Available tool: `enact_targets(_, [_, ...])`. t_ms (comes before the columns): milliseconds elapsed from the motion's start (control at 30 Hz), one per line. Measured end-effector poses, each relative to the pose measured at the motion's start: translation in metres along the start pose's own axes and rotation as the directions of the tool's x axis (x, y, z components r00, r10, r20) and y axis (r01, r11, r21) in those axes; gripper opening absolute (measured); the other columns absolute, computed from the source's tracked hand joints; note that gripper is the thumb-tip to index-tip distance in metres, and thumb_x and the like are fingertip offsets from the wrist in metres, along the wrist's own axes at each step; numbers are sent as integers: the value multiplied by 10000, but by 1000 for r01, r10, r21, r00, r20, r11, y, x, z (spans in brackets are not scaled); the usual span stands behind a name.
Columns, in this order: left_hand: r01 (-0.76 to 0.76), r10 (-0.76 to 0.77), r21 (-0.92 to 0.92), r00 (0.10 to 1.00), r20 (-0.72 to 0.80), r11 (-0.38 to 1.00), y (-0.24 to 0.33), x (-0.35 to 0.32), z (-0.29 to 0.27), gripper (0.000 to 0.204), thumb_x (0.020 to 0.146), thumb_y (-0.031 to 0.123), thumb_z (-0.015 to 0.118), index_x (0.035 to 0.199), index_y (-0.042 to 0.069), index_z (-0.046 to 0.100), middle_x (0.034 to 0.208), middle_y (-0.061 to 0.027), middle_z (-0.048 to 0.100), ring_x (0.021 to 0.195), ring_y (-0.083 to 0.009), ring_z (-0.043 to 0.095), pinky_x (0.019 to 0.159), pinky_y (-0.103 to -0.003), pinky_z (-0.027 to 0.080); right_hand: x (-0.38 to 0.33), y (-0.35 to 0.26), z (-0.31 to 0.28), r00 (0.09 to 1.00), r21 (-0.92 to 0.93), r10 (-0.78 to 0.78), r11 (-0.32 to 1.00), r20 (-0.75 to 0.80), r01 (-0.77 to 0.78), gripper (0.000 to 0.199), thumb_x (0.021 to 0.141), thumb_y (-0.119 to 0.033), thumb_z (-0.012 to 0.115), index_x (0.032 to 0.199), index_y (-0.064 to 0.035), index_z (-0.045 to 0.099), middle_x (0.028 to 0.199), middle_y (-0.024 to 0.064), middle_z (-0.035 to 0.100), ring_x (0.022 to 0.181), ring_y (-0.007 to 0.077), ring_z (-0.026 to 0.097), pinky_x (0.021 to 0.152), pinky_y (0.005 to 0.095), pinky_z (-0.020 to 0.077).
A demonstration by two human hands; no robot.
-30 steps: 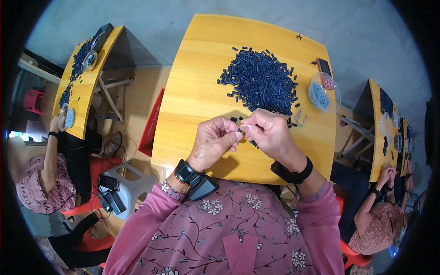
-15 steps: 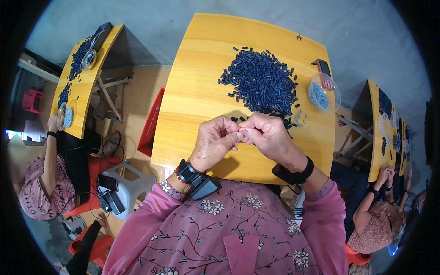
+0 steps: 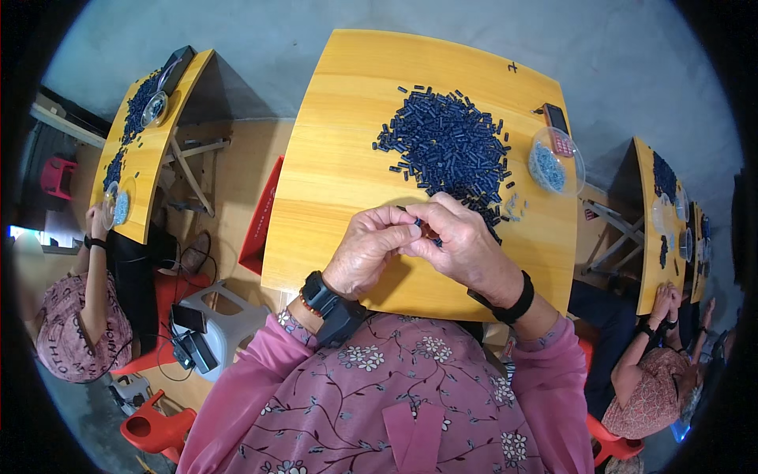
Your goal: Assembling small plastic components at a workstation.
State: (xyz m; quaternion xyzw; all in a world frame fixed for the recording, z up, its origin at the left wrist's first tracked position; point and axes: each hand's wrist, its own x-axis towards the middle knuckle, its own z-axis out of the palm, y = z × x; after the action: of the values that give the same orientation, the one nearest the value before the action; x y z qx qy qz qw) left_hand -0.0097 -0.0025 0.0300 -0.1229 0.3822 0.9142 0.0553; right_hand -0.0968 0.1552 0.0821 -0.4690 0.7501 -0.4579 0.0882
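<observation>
My left hand (image 3: 362, 249) and my right hand (image 3: 460, 241) meet over the near part of the wooden table (image 3: 339, 134). Thumbs and fingers of both are pinched together, closed on something small. A bit of dark colour shows between the fingertips, but the fingers mostly cover it. Just beyond my hands lies a heap of small dark blue cylindrical pieces (image 3: 446, 142). A few loose pale bits (image 3: 515, 207) lie to the right of the heap's near end. Farther right stands a clear plastic bowl (image 3: 580, 170) holding small light blue pieces (image 3: 547, 166).
A small black device (image 3: 555, 118) lies behind the bowl. A red box (image 3: 262, 221) stands by the table's left side. Co-workers sit at similar tables (image 3: 158, 174) to the left and right. A grey-white stool (image 3: 233, 316) carries black electronic devices at my left.
My right hand has turned and its fingers now curl over the left fingertips. Dark colour now shows between the fingers. The left co-worker's hands have come together by their bowl.
</observation>
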Motion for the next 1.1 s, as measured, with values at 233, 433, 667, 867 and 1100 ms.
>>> enact_targets(233, [-4, 5, -59, 1000, 11, 998, -1, -7, 6, 117, 920, 30, 637, 1035, 15, 655, 914, -45, 676, 833, -124, 652, 747, -255, 548, -9, 14, 8, 999, 92, 7, 996, -36, -3, 350, 781, 8, 705, 1122, -20, 631, 958, 113, 621, 868, 254, 653, 723, 329, 542])
enact_targets(433, [-145, 152, 200, 988, -21, 969, -3, -7, 1, 48, 935, 52, 631, 972, 22, 628, 893, -56, 671, 764, -121, 635, 723, -269, 543, -14, 17, 5, 970, 378, 229, 908, -81, -182, 276, 811, -14, 709, 1081, -4, 648, 984, 80, 646, 862, 141, 660, 682, 259, 553])
enact_targets(667, [-181, 189, 386, 982, 17, 905, 2, -10, 9, 69, 937, 65, 634, 943, 2, 607, 845, -71, 671, 722, -109, 630, 677, -242, 524, -5, 17, -6, 937, 463, 346, 824, 43, -326, 45, 862, -43, 690, 865, 2, 683, 764, 0, 639, 646, 28, 539, 551, 212, 438])
enact_targets(867, [-116, 134, 377, 991, -23, 919, 6, -12, 7, 97, 941, 84, 630, 946, -12, 617, 848, -82, 677, 713, -121, 648, 681, -256, 542, 2, 12, -12, 914, 405, 372, 820, 161, -405, 88, 894, -79, 663, 897, 7, 678, 706, 10, 646, 609, 49, 573, 545, 217, 473])
enact_targets(1100, [-52, 50, 184, 999, 13, 981, 0, -11, 6, 77, 950, 97, 611, 958, 21, 622, 847, -76, 677, 708, -134, 658, 679, -275, 551, -3, 16, -12, 927, 401, 339, 836, 158, -374, 130, 897, -91, 666, 982, 7, 675, 787, 25, 657, 643, 61, 594, 580, 220, 498])
